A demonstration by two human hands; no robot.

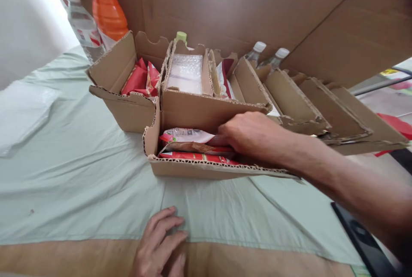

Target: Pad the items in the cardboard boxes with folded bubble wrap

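My right hand [246, 133] reaches into the long front cardboard box [206, 169]. Its fingers are closed at the right end of a white-and-pink packet [188, 135]; the fingertips are partly hidden. Lying against this packet are a brownish packet [196, 147] and a red packet [199, 156], all inside the same box. Nearer to me, my left hand [161, 242] rests at the front edge of the pale green cloth [96, 191]. Its fingers are loosely bent and apart, with nothing in them.
Behind stand a cardboard box [125, 109] with red packets, one with bubble wrap [188, 68], and several more compartments rightward. An orange bottle [107, 8] and clear bottle [84, 28] stand back left. A large cardboard panel [231, 6] rises behind. Clear plastic wrap [25, 109] lies left.
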